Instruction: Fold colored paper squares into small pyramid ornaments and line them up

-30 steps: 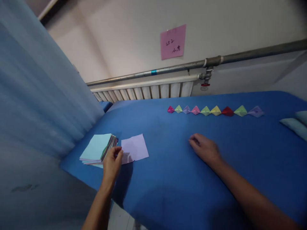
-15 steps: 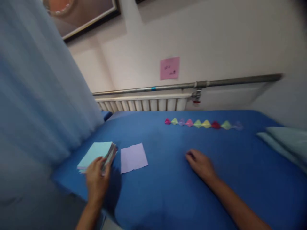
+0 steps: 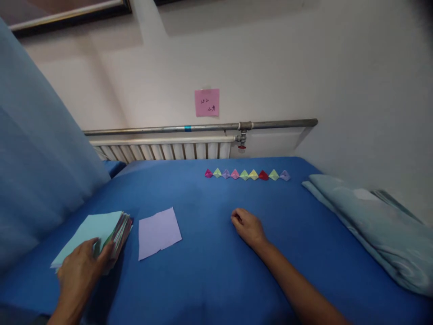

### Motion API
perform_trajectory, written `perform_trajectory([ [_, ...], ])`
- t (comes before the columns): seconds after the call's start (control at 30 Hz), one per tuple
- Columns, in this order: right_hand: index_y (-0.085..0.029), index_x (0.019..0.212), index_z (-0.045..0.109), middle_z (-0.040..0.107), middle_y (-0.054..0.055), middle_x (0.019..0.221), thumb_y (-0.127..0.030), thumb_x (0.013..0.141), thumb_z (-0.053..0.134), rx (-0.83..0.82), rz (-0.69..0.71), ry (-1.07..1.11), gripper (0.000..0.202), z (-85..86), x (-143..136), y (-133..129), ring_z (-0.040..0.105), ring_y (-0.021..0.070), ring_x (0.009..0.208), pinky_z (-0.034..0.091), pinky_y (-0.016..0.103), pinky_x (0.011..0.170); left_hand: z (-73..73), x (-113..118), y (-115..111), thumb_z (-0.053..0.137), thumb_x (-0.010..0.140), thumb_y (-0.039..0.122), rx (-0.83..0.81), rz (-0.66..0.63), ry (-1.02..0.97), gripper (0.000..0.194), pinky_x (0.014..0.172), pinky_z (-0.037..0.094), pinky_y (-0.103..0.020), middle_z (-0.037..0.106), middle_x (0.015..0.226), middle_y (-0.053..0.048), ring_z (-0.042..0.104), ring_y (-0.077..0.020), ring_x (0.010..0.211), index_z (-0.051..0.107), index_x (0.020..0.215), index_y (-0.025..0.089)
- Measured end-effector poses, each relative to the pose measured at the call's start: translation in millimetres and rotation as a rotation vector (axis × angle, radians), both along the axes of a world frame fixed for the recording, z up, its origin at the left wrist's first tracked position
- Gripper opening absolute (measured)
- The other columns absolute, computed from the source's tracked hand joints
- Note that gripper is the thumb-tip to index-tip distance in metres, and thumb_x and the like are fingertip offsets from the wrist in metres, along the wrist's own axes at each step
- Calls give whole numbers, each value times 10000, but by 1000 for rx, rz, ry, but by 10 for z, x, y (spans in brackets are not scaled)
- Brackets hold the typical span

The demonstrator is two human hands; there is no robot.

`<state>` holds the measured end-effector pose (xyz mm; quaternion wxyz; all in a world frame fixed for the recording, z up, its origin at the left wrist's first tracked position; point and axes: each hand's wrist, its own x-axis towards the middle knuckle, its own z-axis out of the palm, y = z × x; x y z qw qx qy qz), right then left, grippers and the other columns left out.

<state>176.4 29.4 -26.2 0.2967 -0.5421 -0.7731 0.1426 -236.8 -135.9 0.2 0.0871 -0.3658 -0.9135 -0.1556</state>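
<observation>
On the left of the blue-covered surface lies a thick stack of coloured paper point(image 3: 93, 228) with a light blue sheet on top. My left hand point(image 3: 81, 266) grips its near edge, the thumb along the right side and the fingers over the top. A single lilac paper square point(image 3: 158, 234), with slightly uneven edges, lies flat just right of the stack. My right hand point(image 3: 248, 227) rests on the blue cover with its fingers curled into a loose fist, and nothing shows in it. Farther back, several small folded paper diamonds point(image 3: 244, 174) in different colours form a row.
A folded pale green blanket point(image 3: 375, 225) lies at the right. A blue curtain point(image 3: 43, 162) hangs at the left. Along the back wall run a metal pipe point(image 3: 152, 130) and a white radiator point(image 3: 169, 150), below a pink note point(image 3: 207, 103).
The view has swung to the right, so everything sits farther left in the picture. My left hand stays at the stack, and my right hand keeps its curled shape on the cover.
</observation>
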Motion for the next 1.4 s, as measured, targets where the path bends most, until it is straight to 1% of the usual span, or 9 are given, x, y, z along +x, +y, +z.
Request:
perform_trajectory([
  [0.07,-219,717,537,635,28,722,-268,793,389,-24,22,21,173,34,3,-15,584,163,645,404,262,604,61,69,-13,503,763,466,9,-56,42,470,833,461,-454,670,1056,-220,606,-371,1008,652,1009,94],
  [0.1,-218,719,539,637,37,724,-285,786,392,-38,36,35,175,49,6,-18,584,174,638,403,273,594,89,98,-19,485,786,455,11,-65,55,487,855,454,-430,659,1095,-220,601,-353,1033,641,1051,78],
  [0.23,-230,711,557,627,22,675,-390,766,435,-113,34,44,208,57,6,31,586,188,611,404,289,569,103,100,-23,474,826,453,7,-50,87,470,910,422,-358,667,1127,-147,590,-281,1061,621,1123,120],
  [0.4,-238,704,574,648,27,669,-415,747,447,-132,25,39,223,80,-17,51,597,199,592,414,305,548,46,45,-28,476,835,465,27,-17,58,465,919,411,-353,674,1113,-137,590,-272,1065,626,1119,129],
  [0.63,-235,706,561,659,22,714,-336,777,417,-57,36,36,190,124,-24,-3,612,179,649,435,282,605,84,5,-38,430,799,542,77,-41,-99,577,900,442,-390,671,1123,-177,605,-309,1048,631,1096,90],
  [0.8,-224,711,546,635,21,682,-298,804,396,-28,12,9,191,106,-4,-19,590,167,630,404,262,580,104,-75,-32,440,729,613,85,7,-260,676,891,462,-421,664,1133,-193,610,-345,1058,633,1094,78],
  [1.0,-221,709,535,626,18,677,-286,804,384,-23,20,2,190,85,11,-17,579,159,621,402,257,585,167,-76,-9,585,662,558,150,93,-421,550,855,492,-455,701,1057,-148,634,-358,1008,648,992,123],
  [1.1,-222,718,547,640,28,707,-313,797,392,-28,37,25,196,90,12,-18,595,175,650,419,280,620,199,-26,-10,591,677,486,217,77,-483,551,917,462,-436,667,1131,-186,615,-338,1056,632,1045,77],
  [1.4,-240,718,586,649,28,670,-423,733,444,-168,4,0,232,109,-47,29,607,217,612,429,313,540,41,-128,-5,681,660,399,298,92,-459,515,888,475,-316,669,1146,-126,629,-243,1038,629,1098,134],
])
